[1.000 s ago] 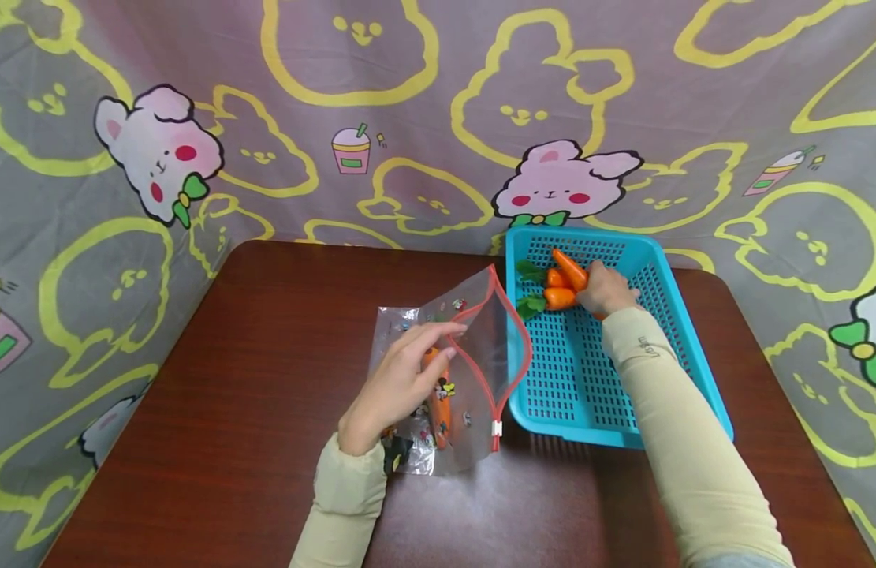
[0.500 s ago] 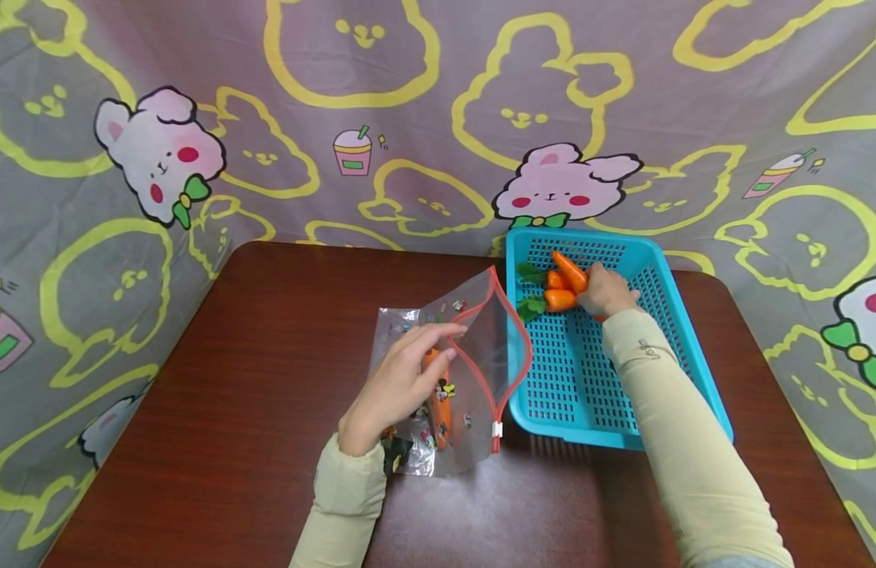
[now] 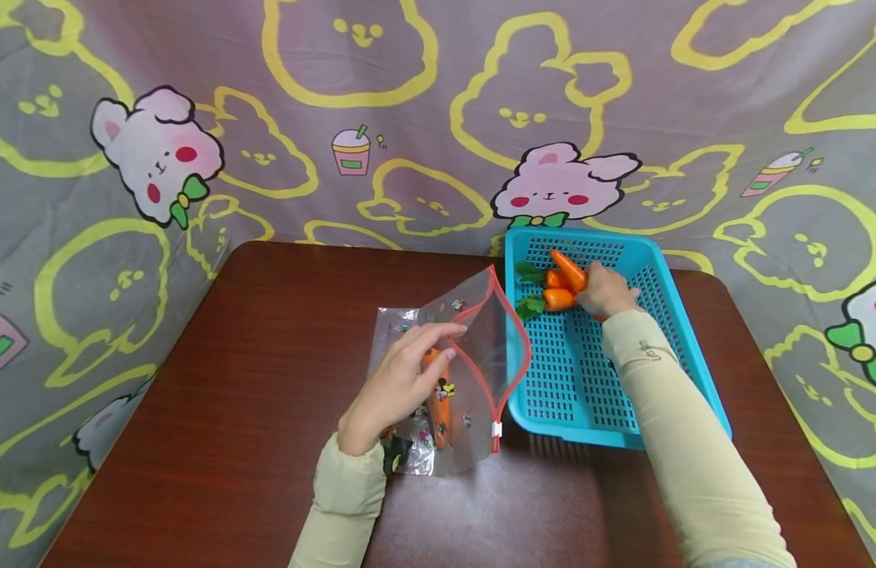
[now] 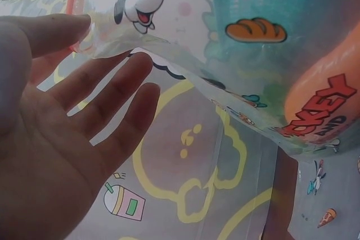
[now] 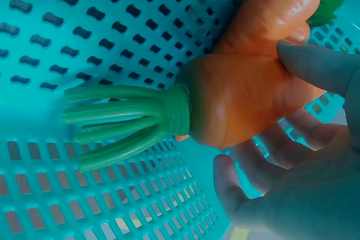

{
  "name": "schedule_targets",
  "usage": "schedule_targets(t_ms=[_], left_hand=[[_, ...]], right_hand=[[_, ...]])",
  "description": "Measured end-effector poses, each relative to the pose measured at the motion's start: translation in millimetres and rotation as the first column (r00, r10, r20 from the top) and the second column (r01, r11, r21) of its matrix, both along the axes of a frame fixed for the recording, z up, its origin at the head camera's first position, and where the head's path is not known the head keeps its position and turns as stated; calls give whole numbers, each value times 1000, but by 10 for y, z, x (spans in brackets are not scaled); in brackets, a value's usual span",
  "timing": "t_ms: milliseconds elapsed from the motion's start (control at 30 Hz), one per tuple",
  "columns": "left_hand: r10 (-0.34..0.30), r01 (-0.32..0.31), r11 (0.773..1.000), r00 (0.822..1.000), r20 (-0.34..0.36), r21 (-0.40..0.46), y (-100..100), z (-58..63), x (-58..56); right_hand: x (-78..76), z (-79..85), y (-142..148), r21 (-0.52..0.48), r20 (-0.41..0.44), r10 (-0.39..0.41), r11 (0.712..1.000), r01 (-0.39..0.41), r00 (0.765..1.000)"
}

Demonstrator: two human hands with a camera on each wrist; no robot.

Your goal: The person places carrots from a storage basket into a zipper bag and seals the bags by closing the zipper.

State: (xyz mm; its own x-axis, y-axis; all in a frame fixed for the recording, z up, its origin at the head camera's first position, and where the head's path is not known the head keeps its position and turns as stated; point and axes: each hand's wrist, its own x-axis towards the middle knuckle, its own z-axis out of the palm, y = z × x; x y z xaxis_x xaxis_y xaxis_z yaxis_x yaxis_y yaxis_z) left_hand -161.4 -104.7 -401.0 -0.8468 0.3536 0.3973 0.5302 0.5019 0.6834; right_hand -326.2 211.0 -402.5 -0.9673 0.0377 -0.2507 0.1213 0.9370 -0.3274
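Note:
My left hand (image 3: 407,379) pinches the red-edged rim of a clear zip bag (image 4: 185,37) between thumb and forefinger, the other fingers stretched out. The bag's mouth gapes to the right, its white slider at the near end. Inside the bag lies an orange carrot (image 3: 440,402), seen through printed cartoon figures. My right hand (image 3: 608,290) reaches into a turquoise basket (image 3: 579,379) and grips a toy-like carrot (image 5: 247,96) with green stalks, thumb on top and fingers beneath. More carrots (image 3: 560,298) with leafy tops lie right beside that hand at the basket's left side.
The basket stands at the back right of a dark brown table (image 3: 267,379), close to a patterned cloth backdrop (image 3: 409,79). The zip bag lies just left of the basket, its open rim overlapping the basket's left wall in the head view. A small black item (image 3: 395,454) shows by the left wrist.

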Motion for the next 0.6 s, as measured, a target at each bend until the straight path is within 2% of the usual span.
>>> schedule_targets(t_ms=[600], left_hand=[[1, -1, 1000, 1000, 23, -4, 21, -10, -4]], right_hand=[[22, 152, -58, -50, -16, 25, 998, -26, 1000]])
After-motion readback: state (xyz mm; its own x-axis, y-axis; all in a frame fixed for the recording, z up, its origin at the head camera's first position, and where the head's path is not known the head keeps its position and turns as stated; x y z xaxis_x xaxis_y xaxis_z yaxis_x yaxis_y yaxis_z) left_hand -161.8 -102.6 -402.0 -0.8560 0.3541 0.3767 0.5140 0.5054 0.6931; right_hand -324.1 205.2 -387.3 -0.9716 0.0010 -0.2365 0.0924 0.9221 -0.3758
